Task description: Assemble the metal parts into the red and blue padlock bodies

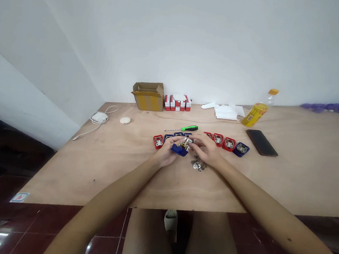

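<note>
My left hand (pixel 165 153) is closed around a small blue housing (pixel 179 150) with brass and silver metal parts in it, tilted up above the table. At the housing's upper right side, my right hand (pixel 208 150) has its fingers bent around a silver metal piece (pixel 188 141). Its fingertips partly hide the contact. A small pile of loose silver metal pieces (pixel 198 163) lies just below my right hand. Behind my hands runs a row of similar units, among them a red housing (pixel 158 141) on the left and a blue housing (pixel 241 149) on the right.
A green-handled screwdriver (pixel 189 128) lies behind the row. Farther back are a cardboard box (pixel 148 98), small red-and-white boxes (pixel 177 104), and white papers (pixel 226 112). A yellow drink bottle (pixel 256 113) and a phone (pixel 262 142) are right; a charger with cable (pixel 100 117) is left.
</note>
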Demonstrator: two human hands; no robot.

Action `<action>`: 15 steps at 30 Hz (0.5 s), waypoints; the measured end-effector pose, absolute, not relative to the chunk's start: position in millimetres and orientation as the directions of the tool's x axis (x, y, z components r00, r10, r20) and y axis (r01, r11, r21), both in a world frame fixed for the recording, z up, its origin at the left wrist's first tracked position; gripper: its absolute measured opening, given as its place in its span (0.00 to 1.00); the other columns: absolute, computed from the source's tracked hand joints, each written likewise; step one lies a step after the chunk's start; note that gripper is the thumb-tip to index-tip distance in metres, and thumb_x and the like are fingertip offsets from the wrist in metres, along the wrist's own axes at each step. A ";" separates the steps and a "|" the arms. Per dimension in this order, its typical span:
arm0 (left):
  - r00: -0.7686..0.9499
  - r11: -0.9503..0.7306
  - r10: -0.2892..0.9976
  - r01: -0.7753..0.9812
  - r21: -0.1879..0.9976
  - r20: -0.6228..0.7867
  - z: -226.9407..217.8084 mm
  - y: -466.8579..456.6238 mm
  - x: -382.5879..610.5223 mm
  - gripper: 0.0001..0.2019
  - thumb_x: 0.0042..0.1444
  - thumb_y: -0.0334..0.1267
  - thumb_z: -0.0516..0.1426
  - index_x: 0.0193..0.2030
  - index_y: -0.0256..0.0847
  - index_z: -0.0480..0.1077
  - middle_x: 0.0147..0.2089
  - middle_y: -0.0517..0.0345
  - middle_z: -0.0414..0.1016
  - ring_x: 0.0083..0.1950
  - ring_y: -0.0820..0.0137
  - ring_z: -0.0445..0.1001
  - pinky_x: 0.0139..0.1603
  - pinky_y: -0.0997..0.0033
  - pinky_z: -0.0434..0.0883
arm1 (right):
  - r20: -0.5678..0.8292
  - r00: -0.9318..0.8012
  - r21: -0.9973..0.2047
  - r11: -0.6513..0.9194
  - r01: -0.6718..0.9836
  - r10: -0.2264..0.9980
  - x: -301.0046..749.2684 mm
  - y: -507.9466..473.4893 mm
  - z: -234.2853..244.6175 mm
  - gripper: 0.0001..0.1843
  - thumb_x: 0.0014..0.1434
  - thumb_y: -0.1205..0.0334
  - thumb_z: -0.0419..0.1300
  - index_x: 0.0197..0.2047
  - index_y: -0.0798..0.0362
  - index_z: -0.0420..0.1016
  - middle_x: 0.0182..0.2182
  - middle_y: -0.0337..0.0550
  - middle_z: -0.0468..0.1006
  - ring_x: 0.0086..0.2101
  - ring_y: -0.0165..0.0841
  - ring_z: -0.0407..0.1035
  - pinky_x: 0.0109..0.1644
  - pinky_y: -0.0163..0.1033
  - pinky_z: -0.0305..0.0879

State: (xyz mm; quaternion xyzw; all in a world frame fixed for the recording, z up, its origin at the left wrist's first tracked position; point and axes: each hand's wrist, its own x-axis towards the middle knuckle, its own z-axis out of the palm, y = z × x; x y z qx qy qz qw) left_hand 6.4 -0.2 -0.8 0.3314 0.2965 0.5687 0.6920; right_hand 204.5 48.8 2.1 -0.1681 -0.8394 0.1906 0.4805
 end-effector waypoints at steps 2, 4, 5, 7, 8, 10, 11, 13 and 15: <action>0.169 0.128 0.985 -0.585 0.800 -0.034 -1.8 -0.2 6.4 0.16 0.51 0.42 0.76 0.42 0.34 0.85 0.39 0.49 0.85 0.36 0.70 0.79 0.42 0.71 0.74 | 0.733 -0.493 -0.486 0.868 0.103 0.469 205.1 47.9 2.6 0.09 0.73 0.63 0.61 0.54 0.48 0.79 0.49 0.52 0.81 0.48 0.43 0.78 0.50 0.52 0.82; 0.161 0.125 0.986 -0.582 0.804 -0.037 -3.3 0.2 6.2 0.16 0.52 0.43 0.76 0.42 0.34 0.85 0.40 0.49 0.85 0.36 0.70 0.79 0.41 0.71 0.74 | 0.727 -0.487 -0.505 0.858 0.099 0.484 205.9 47.3 3.0 0.07 0.73 0.63 0.62 0.52 0.48 0.79 0.48 0.52 0.80 0.48 0.43 0.77 0.43 0.48 0.82; 0.161 0.122 0.986 -0.582 0.804 -0.033 -4.0 0.4 6.2 0.16 0.52 0.43 0.76 0.42 0.35 0.85 0.40 0.48 0.85 0.37 0.69 0.80 0.42 0.70 0.74 | 0.724 -0.485 -0.514 0.853 0.096 0.491 206.2 47.3 3.2 0.08 0.73 0.63 0.62 0.53 0.48 0.79 0.49 0.52 0.80 0.48 0.43 0.77 0.40 0.46 0.81; 0.177 0.116 0.984 -0.582 0.805 -0.014 -4.7 0.7 6.2 0.17 0.52 0.44 0.76 0.43 0.35 0.84 0.41 0.47 0.86 0.38 0.67 0.81 0.43 0.68 0.76 | 0.729 -0.495 -0.495 0.864 0.095 0.472 206.8 47.7 3.5 0.12 0.73 0.64 0.62 0.58 0.48 0.78 0.53 0.54 0.80 0.51 0.44 0.77 0.45 0.49 0.82; 0.179 0.114 0.984 -0.580 0.806 -0.010 -4.6 0.8 6.2 0.17 0.51 0.44 0.76 0.43 0.35 0.85 0.41 0.47 0.86 0.38 0.66 0.81 0.43 0.68 0.76 | 0.734 -0.498 -0.478 0.872 0.102 0.461 207.1 48.1 3.6 0.11 0.73 0.64 0.62 0.57 0.48 0.78 0.53 0.53 0.80 0.52 0.45 0.77 0.50 0.52 0.81; 0.168 0.108 0.986 -0.576 0.810 -0.012 -3.7 0.9 6.4 0.17 0.50 0.44 0.77 0.42 0.35 0.85 0.41 0.48 0.86 0.37 0.67 0.81 0.43 0.69 0.76 | 0.737 -0.491 -0.469 0.875 0.124 0.465 207.4 49.1 3.9 0.07 0.73 0.63 0.63 0.52 0.48 0.79 0.50 0.52 0.80 0.50 0.45 0.77 0.52 0.53 0.80; 0.161 0.105 0.987 -0.575 0.811 -0.014 -3.1 0.9 6.5 0.16 0.50 0.43 0.77 0.41 0.35 0.85 0.40 0.48 0.86 0.37 0.68 0.81 0.42 0.70 0.76 | 0.736 -0.488 -0.470 0.873 0.130 0.469 207.5 49.5 4.0 0.06 0.73 0.63 0.63 0.51 0.48 0.79 0.49 0.52 0.80 0.49 0.45 0.77 0.51 0.53 0.81; 0.155 0.103 0.988 -0.571 0.815 -0.016 -1.9 1.1 6.7 0.15 0.51 0.42 0.76 0.40 0.35 0.85 0.40 0.49 0.86 0.36 0.70 0.80 0.42 0.71 0.76 | 0.735 -0.504 -0.460 0.880 0.120 0.453 207.7 50.2 4.0 0.08 0.73 0.64 0.62 0.54 0.47 0.79 0.51 0.52 0.79 0.51 0.45 0.77 0.52 0.53 0.80; 0.163 0.113 0.986 -0.569 0.814 -0.023 -1.6 1.5 6.6 0.14 0.52 0.41 0.76 0.41 0.34 0.85 0.39 0.49 0.85 0.35 0.70 0.80 0.42 0.70 0.75 | 0.733 -0.535 -0.435 0.894 0.104 0.419 207.9 50.4 4.0 0.12 0.74 0.66 0.60 0.57 0.46 0.78 0.53 0.52 0.78 0.53 0.45 0.76 0.56 0.55 0.79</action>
